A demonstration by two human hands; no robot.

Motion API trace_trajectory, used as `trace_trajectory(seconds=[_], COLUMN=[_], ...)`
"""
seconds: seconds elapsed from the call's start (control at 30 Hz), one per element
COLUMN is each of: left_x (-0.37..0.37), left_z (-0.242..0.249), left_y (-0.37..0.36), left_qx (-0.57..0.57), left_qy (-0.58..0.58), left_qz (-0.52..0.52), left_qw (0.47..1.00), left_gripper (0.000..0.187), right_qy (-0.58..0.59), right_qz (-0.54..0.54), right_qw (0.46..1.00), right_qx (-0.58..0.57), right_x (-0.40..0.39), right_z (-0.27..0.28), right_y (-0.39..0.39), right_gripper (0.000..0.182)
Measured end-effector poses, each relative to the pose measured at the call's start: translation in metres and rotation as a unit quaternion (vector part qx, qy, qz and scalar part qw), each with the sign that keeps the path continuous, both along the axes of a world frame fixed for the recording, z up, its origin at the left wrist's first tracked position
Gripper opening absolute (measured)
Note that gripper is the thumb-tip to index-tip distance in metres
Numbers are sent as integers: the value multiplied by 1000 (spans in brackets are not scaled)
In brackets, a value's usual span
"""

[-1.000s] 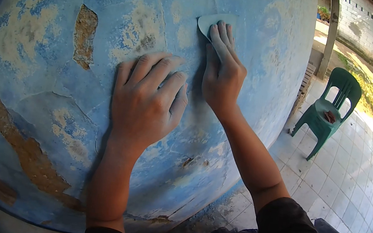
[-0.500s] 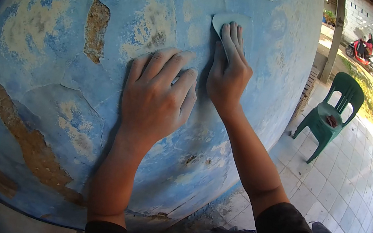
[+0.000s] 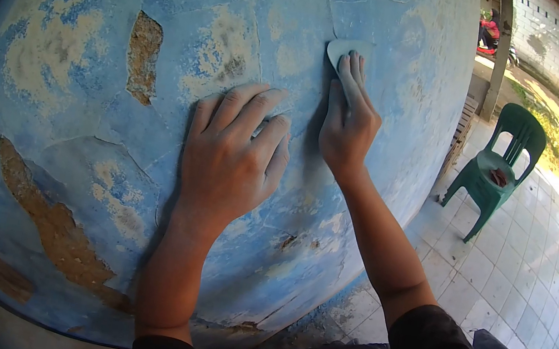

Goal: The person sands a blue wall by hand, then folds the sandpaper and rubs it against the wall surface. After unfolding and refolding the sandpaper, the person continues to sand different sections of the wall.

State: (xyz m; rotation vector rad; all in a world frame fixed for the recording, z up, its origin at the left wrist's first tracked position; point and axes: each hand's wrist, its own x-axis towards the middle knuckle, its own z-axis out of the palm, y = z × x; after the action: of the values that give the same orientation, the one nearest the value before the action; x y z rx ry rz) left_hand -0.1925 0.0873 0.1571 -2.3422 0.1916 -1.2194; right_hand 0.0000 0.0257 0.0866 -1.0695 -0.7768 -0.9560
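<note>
A weathered blue wall (image 3: pixel 288 17) with cracked, flaking paint fills most of the view. My left hand (image 3: pixel 232 153) lies against it, palm down, fingers spread and dusty, with nothing visible in it. Higher and to the right, my right hand (image 3: pixel 352 124) presses a pale, dust-covered piece of sandpaper (image 3: pixel 341 50) onto the paint. Its fingers lie over the sheet, hiding part of it, and one curved edge shows past the fingertips. Left of my hands, a patch of bare brown plaster (image 3: pixel 144 57) shows through the paint.
A green plastic chair (image 3: pixel 508 144) stands on the white tiled floor (image 3: pixel 488 278) to the right, with small reddish-brown pieces (image 3: pixel 498 177) on its seat. Beyond are a post (image 3: pixel 501 56), grass and a white block wall (image 3: pixel 542 37). A person in red (image 3: pixel 489 31) is partly visible outside.
My right hand and the sandpaper have moved slightly down and right along the wall. My left hand stays nearly in place. The person on the red motorbike outside has moved left, partly behind the post.
</note>
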Motion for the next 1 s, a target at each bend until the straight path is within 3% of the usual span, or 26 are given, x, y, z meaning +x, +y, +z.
trace_trajectory(seconds=[0.17, 0.4, 0.47, 0.53, 0.63, 0.73, 0.83, 0.93, 1.0], left_x=[2, 2, 3, 3, 3, 5, 4, 3, 3], left_z=[-1, -1, 0, 2, 1, 1, 3, 5, 7], left_y=[0, -2, -2, -3, -4, -5, -6, -5, -6], left_qx=[-2, -7, -8, -12, -6, 8, 5, -6, -6], left_qy=[-6, 7, 8, 11, 11, 6, 13, 34, 40], left_qz=[-2, 1, -6, -3, 6, 5, 7, 10, 11], left_qw=[1000, 1000, 1000, 1000, 1000, 1000, 1000, 999, 999], left_gripper=[14, 14, 14, 14, 13, 15, 16, 17, 18], right_qy=[-57, -6, -25, -45, -49, -47, -56, -57, -48], right_qz=[-47, -31, -46, -69, -43, -31, -26, -37, -30], right_qw=[991, 999, 999, 993, 996, 998, 997, 992, 991], right_qx=[-114, 10, 1, -83, -65, -17, -39, -106, -121], right_x=[-10, 5, 0, -4, 4, 1, -5, -6, -8], right_z=[-114, 17, -24, -88, -85, -8, 2, -80, -103], right_y=[-3, 3, 2, 1, 0, 7, -1, -6, -15], right_gripper=[42, 38, 39, 43, 49, 51, 54, 56, 55])
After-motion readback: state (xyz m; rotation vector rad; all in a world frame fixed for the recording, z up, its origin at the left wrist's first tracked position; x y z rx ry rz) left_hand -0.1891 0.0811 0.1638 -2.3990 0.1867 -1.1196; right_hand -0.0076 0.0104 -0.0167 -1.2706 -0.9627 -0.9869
